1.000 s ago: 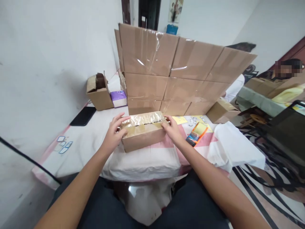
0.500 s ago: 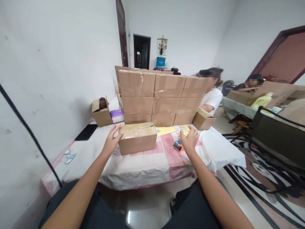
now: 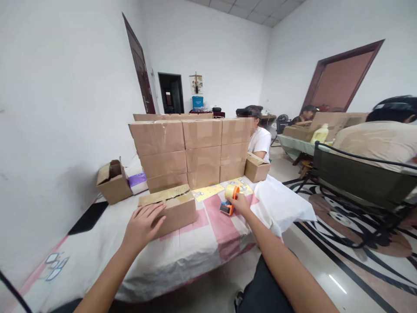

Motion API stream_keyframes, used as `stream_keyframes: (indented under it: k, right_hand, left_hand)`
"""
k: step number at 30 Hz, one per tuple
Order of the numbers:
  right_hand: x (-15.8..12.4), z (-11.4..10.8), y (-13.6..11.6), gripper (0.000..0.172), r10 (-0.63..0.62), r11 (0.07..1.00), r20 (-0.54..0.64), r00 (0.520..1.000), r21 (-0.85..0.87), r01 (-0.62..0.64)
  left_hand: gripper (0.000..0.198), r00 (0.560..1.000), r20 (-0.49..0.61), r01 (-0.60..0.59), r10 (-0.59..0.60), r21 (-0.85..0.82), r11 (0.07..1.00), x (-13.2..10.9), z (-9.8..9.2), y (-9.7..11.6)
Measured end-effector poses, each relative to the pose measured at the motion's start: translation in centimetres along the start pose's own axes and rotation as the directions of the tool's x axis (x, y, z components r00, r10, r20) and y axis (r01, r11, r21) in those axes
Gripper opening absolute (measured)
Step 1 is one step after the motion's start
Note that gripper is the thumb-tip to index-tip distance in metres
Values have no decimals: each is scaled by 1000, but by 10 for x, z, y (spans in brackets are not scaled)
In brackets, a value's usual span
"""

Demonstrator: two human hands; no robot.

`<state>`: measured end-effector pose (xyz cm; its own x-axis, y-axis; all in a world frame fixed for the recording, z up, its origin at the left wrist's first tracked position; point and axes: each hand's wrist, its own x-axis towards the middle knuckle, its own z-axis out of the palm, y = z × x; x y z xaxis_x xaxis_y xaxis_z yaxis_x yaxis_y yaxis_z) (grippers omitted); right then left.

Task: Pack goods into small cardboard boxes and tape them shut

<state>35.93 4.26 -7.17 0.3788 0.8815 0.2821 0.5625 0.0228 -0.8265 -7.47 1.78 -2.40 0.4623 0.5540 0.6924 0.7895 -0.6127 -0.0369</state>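
"What crowds the carton (image 3: 177, 215)?"
"Stacked boxes (image 3: 202, 152) rise like a wall just behind it. Left of the stack sit a purple pack (image 3: 138, 182) and a flap-top box (image 3: 114, 190); a smaller box (image 3: 257, 168) stands at its right end."
"And the hands?"
"The left hand (image 3: 143, 225) rests on the carton's top, fingers extended, gripping nothing. The right hand (image 3: 239, 204) grips the orange tape dispenser (image 3: 232, 192), right of the carton."
"Any room?"
"Bare tablecloth (image 3: 208, 237) between carton and dispenser, running to the front edge; white cloth (image 3: 280, 202) covers the right end."
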Motion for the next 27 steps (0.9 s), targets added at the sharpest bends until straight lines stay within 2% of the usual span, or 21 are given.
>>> stream_keyframes:
  k: [5, 11, 13, 15, 17, 18, 20, 22, 25, 27]
  right_hand:
    - [-4, 1, -14, 26, -31, 997, -18, 999, 66, 32]
    - [-13, -4, -42, 30, -103, 980, 47, 994, 176, 93]
    - [-23, -3, -56, 29, -139, 972, 107, 985, 204, 115]
    - [-40, 0, -75, 27, -206, 956, 198, 958, 250, 153]
    - [-62, 3, -97, 25, -302, 922, 279, 911, 328, 205]
    - [-73, 5, -108, 24, -348, 899, 297, 889, 373, 228]
    - [-94, 7, -127, 21, -399, 858, 288, 870, 453, 243]
    - [-109, 10, -137, 20, -400, 837, 262, 878, 495, 233]
    - [-120, 14, -136, 19, -392, 836, 233, 890, 494, 238]
    - [-123, 14, -130, 18, -394, 826, 227, 891, 513, 234]
  left_hand:
    - [40, 1000, 25, -19, 19, 12, 1000, -3, -2, -2]
    - [36, 998, -54, -41, 42, 18, 999, 0, -13, 8]
    - [33, 995, -65, -75, 77, 30, 997, 5, -18, 21]
    - [31, 994, -26, -103, 102, -11, 995, 9, -22, 43]
    - [32, 996, 65, -55, 64, -125, 991, 11, -24, 73]
    - [35, 992, 125, 6, 19, -195, 981, 11, -23, 88]
    - [51, 969, 243, 136, -50, -349, 927, 10, -17, 117]
    - [56, 935, 343, 265, -92, -501, 824, 9, -6, 138]
    - [51, 884, 422, 452, -201, -662, 598, 13, 12, 156]
    - [54, 850, 445, 526, -280, -727, 442, 16, 20, 162]
